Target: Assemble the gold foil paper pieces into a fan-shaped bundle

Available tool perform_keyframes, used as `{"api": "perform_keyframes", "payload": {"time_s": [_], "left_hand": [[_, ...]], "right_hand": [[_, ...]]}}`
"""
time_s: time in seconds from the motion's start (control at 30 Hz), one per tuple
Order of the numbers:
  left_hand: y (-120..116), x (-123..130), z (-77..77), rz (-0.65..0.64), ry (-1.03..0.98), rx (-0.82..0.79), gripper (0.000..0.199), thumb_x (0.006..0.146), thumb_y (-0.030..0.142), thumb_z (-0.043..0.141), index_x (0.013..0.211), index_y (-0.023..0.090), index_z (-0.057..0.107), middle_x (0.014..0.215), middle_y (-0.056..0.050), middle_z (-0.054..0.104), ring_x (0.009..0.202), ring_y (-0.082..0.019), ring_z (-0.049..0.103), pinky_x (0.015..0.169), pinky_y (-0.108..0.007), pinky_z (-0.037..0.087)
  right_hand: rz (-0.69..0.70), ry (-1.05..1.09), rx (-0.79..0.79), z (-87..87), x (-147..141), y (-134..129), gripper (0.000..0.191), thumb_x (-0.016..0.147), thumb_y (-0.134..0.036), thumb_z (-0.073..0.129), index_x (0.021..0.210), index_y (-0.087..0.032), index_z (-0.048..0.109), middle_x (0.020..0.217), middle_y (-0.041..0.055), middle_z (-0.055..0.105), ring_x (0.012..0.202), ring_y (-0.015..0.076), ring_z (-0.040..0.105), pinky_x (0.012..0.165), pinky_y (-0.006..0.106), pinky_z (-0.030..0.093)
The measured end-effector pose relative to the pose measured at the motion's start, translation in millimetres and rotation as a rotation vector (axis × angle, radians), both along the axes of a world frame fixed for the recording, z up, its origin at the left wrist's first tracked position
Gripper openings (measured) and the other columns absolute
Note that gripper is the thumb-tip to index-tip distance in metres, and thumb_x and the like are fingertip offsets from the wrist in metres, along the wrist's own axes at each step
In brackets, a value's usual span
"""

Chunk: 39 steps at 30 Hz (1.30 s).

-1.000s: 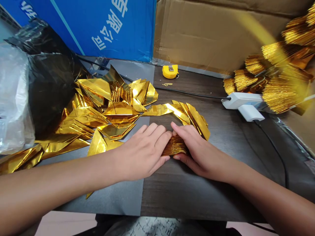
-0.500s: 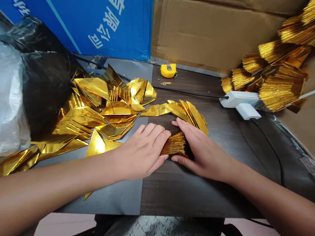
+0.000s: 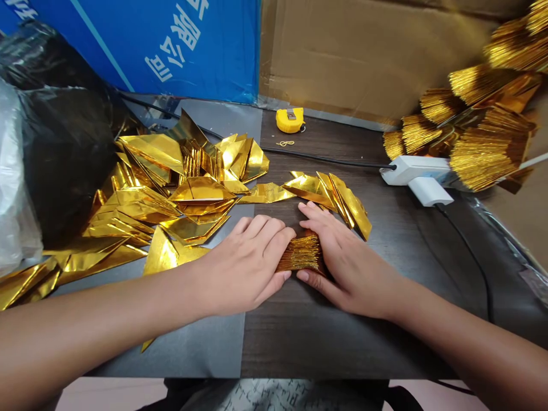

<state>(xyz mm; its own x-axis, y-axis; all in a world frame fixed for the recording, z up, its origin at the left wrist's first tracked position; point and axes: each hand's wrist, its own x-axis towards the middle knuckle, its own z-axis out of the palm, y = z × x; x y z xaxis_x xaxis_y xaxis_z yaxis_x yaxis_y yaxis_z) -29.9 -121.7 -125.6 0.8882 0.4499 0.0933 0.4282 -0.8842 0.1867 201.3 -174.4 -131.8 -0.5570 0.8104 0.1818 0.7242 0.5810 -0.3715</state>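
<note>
A stack of gold foil paper (image 3: 301,253), its many thin edges facing up, lies on the dark table between my hands. Closed over its left end is my left hand (image 3: 252,262), with the thumb along the near side. My right hand (image 3: 346,257) grips the right end, thumb on the near side and fingers on the far side. Both palms hide the ends of the stack. Just beyond my right fingers lie several folded gold foil pieces (image 3: 349,200). A larger pile of folded gold foil (image 3: 201,188) spreads behind and left of my left hand.
A yellow tape measure (image 3: 290,120) sits at the back near a black cable (image 3: 325,160). To the right are a white power strip (image 3: 417,171) and fanned gold bundles (image 3: 488,148). A black plastic bag (image 3: 68,154) stands left; a blue box (image 3: 192,51) and cardboard (image 3: 359,63) close the back.
The fingers of my right hand have straightened and shifted slightly left along the far side. The gold pieces beyond that hand have spread a little to the right. The view has shifted slightly.
</note>
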Motion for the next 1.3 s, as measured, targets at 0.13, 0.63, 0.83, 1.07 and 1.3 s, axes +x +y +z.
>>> {"api": "perform_keyframes", "payload": {"time_s": [0.13,0.63,0.83,1.07,1.3], "left_hand": [[0.1,-0.6,-0.1,-0.009,-0.004,0.002,0.044,0.099,0.038,0.044,0.132,0.009,0.047,0.122,-0.016,0.054,0.11,-0.032,0.048,0.089,-0.045,0.041],[-6.5,-1.7,3.0,0.093,-0.008,0.138,0.069,0.1,0.048,0.043,0.148,-0.002,0.038,0.136,-0.023,0.056,0.124,-0.035,0.05,0.102,-0.048,0.045],[-12.1,-3.2,0.0,0.15,0.036,0.189,0.084,0.099,0.06,0.04,0.149,-0.008,0.037,0.151,-0.027,0.046,0.14,-0.041,0.044,0.112,-0.05,0.041],[-16.8,-0.8,-5.8,0.181,0.067,0.175,0.087,0.099,0.059,0.037,0.15,-0.011,0.032,0.156,-0.031,0.036,0.147,-0.042,0.038,0.115,-0.051,0.038],[-17.3,0.1,-4.9,0.163,0.061,0.195,0.082,0.102,0.055,0.031,0.149,-0.011,0.033,0.153,-0.031,0.041,0.144,-0.043,0.041,0.113,-0.05,0.04]], "right_hand": [[0.0,0.013,0.005,0.2,-1.2,1.1,0.053,0.098,-0.042,0.058,0.136,-0.009,0.043,0.152,0.0316,0.043,0.147,0.0407,0.037,0.113,0.067,0.039],[-0.033,0.052,0.016,2.3,-9.2,3.4,0.029,0.1,-0.037,0.056,0.117,-0.014,0.05,0.112,0.0165,0.059,0.101,0.0309,0.055,0.087,0.05,0.049],[-0.015,0.072,0.028,1.4,-9.8,2.4,0.03,0.101,-0.036,0.055,0.12,-0.013,0.048,0.111,0.0169,0.059,0.101,0.0308,0.054,0.088,0.051,0.05],[-0.014,0.089,-0.003,1.3,-11.7,0.6,0.038,0.1,-0.034,0.056,0.129,-0.013,0.042,0.125,0.0204,0.056,0.115,0.0336,0.053,0.097,0.055,0.049],[-0.012,0.102,-0.007,0.5,-10.8,1.6,0.037,0.099,-0.033,0.057,0.127,-0.013,0.044,0.121,0.0196,0.056,0.113,0.0324,0.052,0.095,0.053,0.049]]}}
